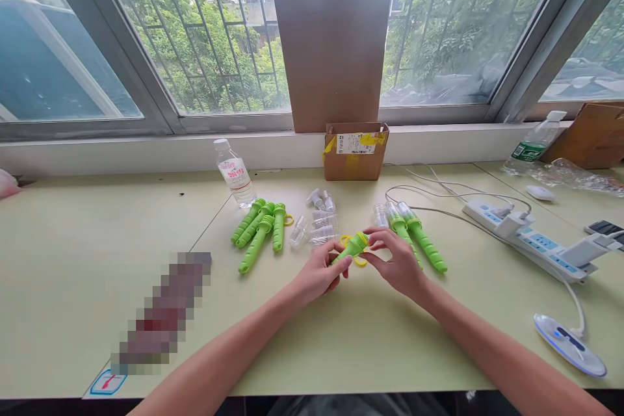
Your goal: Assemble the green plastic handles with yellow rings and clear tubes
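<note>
Left hand: clamped on tube above table, likely steadying it | right hand: fingertips at tube's yellow-banded end, cannot tell if pinching | other tubes lie both sides, clear cups between, probably for easy reach

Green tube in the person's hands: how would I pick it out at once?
At the pale table, look in front of the cardboard box. There the left hand holds the green tube, the right hand at its yellowish end. Other green tubes lie on the table; only this one is held.
</note>
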The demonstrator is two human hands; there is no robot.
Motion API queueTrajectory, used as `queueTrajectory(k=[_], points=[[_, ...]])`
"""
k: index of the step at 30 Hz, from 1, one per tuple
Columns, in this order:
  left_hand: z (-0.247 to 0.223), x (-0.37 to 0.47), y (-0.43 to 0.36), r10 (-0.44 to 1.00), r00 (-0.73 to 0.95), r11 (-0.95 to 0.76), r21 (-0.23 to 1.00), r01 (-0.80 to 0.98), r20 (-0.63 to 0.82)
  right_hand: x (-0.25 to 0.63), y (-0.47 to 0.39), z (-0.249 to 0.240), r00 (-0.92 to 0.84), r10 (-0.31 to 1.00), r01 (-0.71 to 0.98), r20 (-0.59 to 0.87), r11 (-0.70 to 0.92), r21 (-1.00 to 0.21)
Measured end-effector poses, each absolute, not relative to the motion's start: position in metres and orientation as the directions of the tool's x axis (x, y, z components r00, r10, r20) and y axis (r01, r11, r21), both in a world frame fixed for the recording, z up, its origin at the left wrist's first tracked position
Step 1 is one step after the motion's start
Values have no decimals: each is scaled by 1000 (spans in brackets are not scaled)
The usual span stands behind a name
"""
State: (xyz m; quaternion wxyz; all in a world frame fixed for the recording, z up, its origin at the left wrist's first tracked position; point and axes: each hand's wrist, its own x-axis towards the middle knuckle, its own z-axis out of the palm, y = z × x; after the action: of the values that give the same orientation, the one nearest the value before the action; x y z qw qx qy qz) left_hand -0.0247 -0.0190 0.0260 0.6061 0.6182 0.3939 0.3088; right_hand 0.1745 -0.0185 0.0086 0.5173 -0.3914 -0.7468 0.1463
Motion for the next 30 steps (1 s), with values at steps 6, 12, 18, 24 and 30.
queueTrajectory(k=[6, 12, 18, 24, 30], points=[[29, -23, -24, 848, 508, 134, 988, 74, -153, 175, -18, 9, -160, 754, 412, 637, 638, -650], [31, -25, -23, 819, 543, 194, 980, 44, -186, 172, -20, 12, -177, 756, 377, 631, 644, -666], [36, -26, -23, 802, 576, 202, 979, -14, -157, 173, -22, 14, -162, 721, 366, 673, 678, -638], [36, -26, -23, 816, 551, 155, 984, 84, -176, 175, -21, 12, -164, 730, 369, 663, 669, -645], [30, -25, -22, 852, 496, 128, 986, 111, -166, 172, -20, 11, -167, 744, 369, 647, 656, -658]])
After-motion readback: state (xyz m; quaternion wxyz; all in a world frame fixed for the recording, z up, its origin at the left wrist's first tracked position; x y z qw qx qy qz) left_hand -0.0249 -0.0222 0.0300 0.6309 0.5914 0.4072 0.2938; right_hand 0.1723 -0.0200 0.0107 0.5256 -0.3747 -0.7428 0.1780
